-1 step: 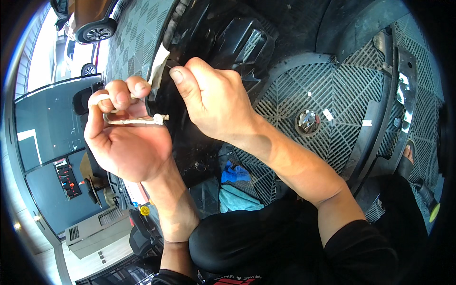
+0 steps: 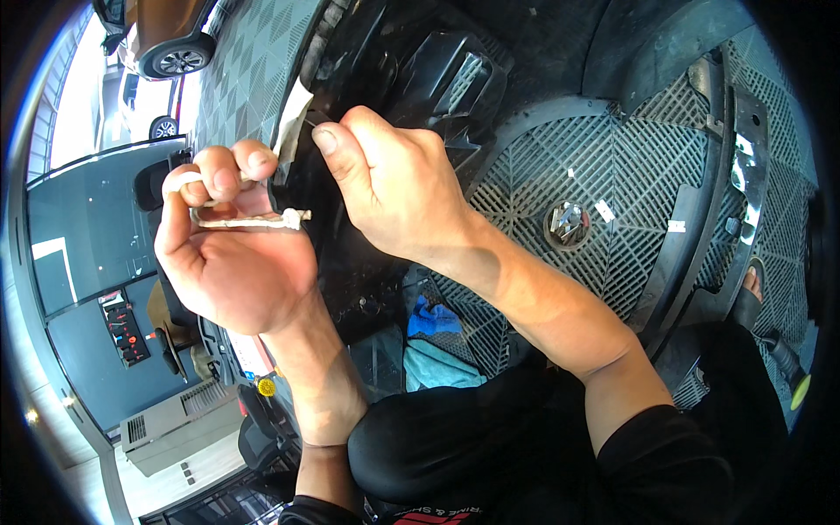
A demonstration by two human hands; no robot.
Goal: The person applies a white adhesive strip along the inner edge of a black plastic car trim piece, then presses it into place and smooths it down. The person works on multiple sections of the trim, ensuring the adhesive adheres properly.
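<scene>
My left hand (image 2: 241,254) is palm up with its fingers curled round a narrow off-white strip (image 2: 245,224). One end of the strip, bunched into a small lump, crosses the palm. A flat whitish piece (image 2: 292,122) lies along the edge of a large black plastic car bumper (image 2: 376,74), just beyond my left fingertips. Whether it joins the strip in my hand is hidden by the fingers. Beside it my right hand (image 2: 398,184) is closed in a fist, thumb pressed on the index finger. Something thin and dark shows at the thumb tip, too small to name.
A round container (image 2: 567,226) of small metallic pieces stands on the grey grid floor (image 2: 525,179), inside the bumper's curve. Teal and blue cloths (image 2: 437,366) lie near my body. A brown car (image 2: 166,35) is at far left, above a grey cabinet (image 2: 184,424).
</scene>
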